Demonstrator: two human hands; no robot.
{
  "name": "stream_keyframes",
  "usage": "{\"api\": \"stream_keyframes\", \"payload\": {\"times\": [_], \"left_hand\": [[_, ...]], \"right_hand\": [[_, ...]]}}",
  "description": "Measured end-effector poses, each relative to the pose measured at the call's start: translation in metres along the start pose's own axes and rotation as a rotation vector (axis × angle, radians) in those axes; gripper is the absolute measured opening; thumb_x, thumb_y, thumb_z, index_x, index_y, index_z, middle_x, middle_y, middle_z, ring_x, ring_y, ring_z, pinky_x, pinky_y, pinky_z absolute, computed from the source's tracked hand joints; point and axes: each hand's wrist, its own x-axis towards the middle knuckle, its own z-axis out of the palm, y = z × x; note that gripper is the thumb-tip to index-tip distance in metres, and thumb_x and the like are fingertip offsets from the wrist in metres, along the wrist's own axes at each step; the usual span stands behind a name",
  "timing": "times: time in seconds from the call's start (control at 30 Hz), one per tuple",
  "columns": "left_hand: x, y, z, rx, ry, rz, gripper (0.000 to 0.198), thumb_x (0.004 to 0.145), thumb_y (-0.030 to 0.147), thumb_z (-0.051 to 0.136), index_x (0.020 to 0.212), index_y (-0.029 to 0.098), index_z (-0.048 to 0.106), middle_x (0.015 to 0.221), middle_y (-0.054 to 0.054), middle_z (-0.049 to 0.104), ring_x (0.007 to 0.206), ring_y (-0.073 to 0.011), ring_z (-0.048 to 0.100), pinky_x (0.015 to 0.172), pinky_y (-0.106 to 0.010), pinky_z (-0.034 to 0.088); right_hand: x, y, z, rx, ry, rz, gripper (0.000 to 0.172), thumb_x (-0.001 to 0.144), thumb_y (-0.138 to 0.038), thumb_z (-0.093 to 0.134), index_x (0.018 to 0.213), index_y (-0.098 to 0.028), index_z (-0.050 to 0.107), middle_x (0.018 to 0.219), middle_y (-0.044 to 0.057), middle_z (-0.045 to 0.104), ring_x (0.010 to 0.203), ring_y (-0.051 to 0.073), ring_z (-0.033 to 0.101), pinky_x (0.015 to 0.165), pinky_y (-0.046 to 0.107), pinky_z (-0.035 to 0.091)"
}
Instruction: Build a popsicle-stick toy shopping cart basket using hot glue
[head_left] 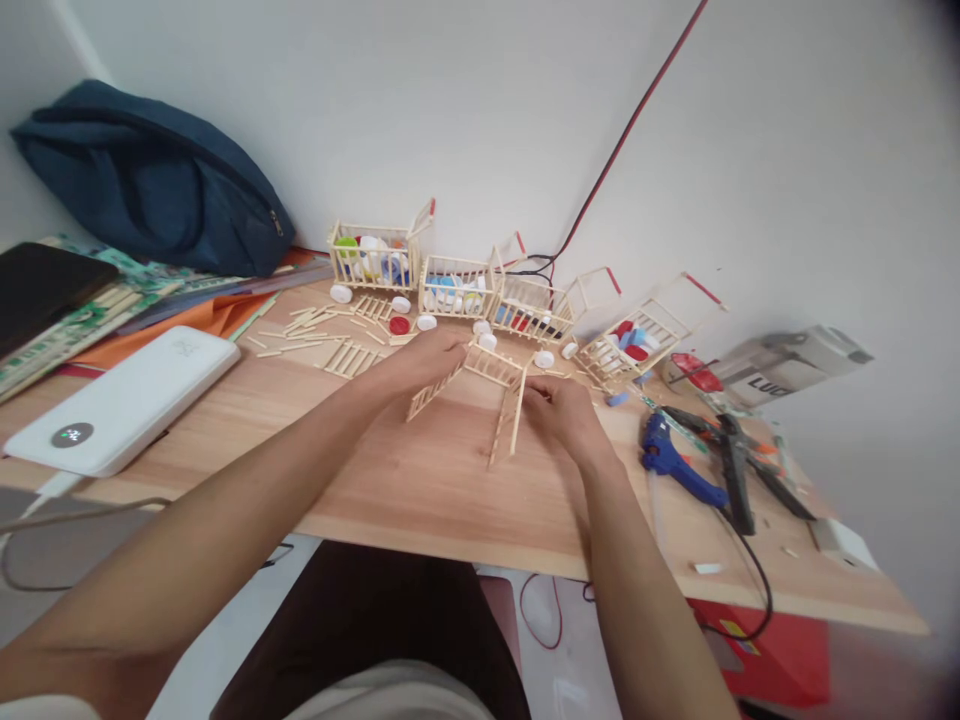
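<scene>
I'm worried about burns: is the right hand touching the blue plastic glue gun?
Apart: the head view shows light-brown wooden tabletop between the right hand and the blue plastic glue gun.

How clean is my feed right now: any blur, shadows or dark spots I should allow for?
Head view: even light, only soft shadows on the table; head view: stick frame between left hand and right hand readable, though its thin slats look soft; head view: grey box at right blurred; head view: right-hand corners darkened.
</scene>
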Motion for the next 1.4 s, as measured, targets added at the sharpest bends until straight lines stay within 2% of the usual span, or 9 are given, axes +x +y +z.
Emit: {"api": "stream_keyframes", "payload": {"times": [0.13,0.23,0.37,0.53,0.63,0.77,0.87,1.1,1.4], "left_hand": [[0.0,0.0,0.0,0.029,0.028,-0.024,0.02,0.082,0.022,0.036,0.064,0.019,0.046,0.072,-0.002,0.058,0.073,-0.0182,0.052,0.077,-0.031,0.041],[0.0,-0.002,0.0,0.059,0.027,-0.063,0.022,0.083,0.024,0.036,0.065,0.019,0.048,0.072,-0.003,0.058,0.073,-0.0192,0.054,0.074,-0.031,0.041],[-0.002,-0.002,-0.001,0.077,0.033,-0.064,0.027,0.086,0.027,0.036,0.076,0.017,0.058,0.08,-0.004,0.065,0.081,-0.0208,0.059,0.078,-0.033,0.044],[-0.005,0.003,-0.005,0.081,0.155,-0.081,0.041,0.088,0.035,0.043,0.118,0.013,0.061,0.118,-0.012,0.067,0.107,-0.0234,0.062,0.093,-0.034,0.045],[-0.005,0.005,-0.005,0.091,0.162,-0.112,0.05,0.085,0.037,0.049,0.127,0.01,0.057,0.126,-0.014,0.065,0.113,-0.0243,0.061,0.096,-0.034,0.045],[-0.004,0.007,-0.002,0.127,0.075,-0.084,0.041,0.085,0.035,0.047,0.114,0.012,0.065,0.115,-0.012,0.07,0.104,-0.0248,0.064,0.091,-0.035,0.047],[-0.002,0.007,0.0,0.157,0.015,-0.012,0.032,0.084,0.03,0.045,0.099,0.014,0.068,0.097,-0.006,0.072,0.091,-0.0228,0.064,0.083,-0.032,0.048],[0.01,0.008,0.004,0.222,0.003,-0.025,0.023,0.079,0.02,0.042,0.08,0.016,0.065,0.077,-0.003,0.066,0.079,-0.0198,0.059,0.075,-0.028,0.044],[0.022,0.015,0.012,0.265,0.018,-0.045,0.019,0.08,0.019,0.04,0.066,0.018,0.053,0.067,-0.003,0.057,0.07,-0.0199,0.054,0.067,-0.03,0.037]], "right_hand": [[0.002,0.007,-0.006,-0.039,0.022,0.02,0.028,0.082,-0.019,0.046,0.086,-0.02,0.074,0.079,0.004,0.074,0.075,0.022,0.067,0.073,0.03,0.048],[0.001,0.01,-0.012,-0.052,0.097,0.087,0.038,0.087,-0.021,0.039,0.11,-0.016,0.068,0.089,0.009,0.074,0.07,0.021,0.067,0.071,0.033,0.05],[-0.026,-0.01,-0.022,0.015,0.26,0.15,0.047,0.096,-0.032,0.033,0.136,-0.014,0.05,0.107,0.014,0.07,0.081,0.023,0.069,0.076,0.037,0.052],[-0.083,-0.053,-0.009,0.161,0.114,0.164,0.041,0.1,-0.043,0.034,0.118,-0.021,0.062,0.108,0.01,0.069,0.096,0.023,0.066,0.088,0.039,0.05],[-0.101,-0.067,0.009,0.149,0.115,0.111,0.035,0.098,-0.04,0.042,0.12,-0.02,0.06,0.116,0.011,0.064,0.106,0.023,0.061,0.091,0.038,0.048],[-0.1,-0.07,0.027,0.082,0.125,0.106,0.033,0.09,-0.036,0.059,0.118,-0.018,0.058,0.117,0.012,0.062,0.108,0.025,0.058,0.09,0.038,0.049],[-0.093,-0.068,0.03,0.062,0.115,0.114,0.023,0.092,-0.031,0.057,0.112,-0.02,0.06,0.107,0.009,0.064,0.099,0.024,0.061,0.087,0.037,0.048],[-0.08,-0.073,0.026,-0.009,0.077,0.148,0.01,0.093,-0.03,0.055,0.093,-0.021,0.06,0.092,0.004,0.067,0.087,0.022,0.062,0.075,0.032,0.044],[-0.069,-0.069,0.021,-0.107,0.056,0.169,0.016,0.094,-0.034,0.052,0.084,-0.022,0.054,0.087,0.004,0.067,0.081,0.021,0.06,0.068,0.03,0.039]]}}
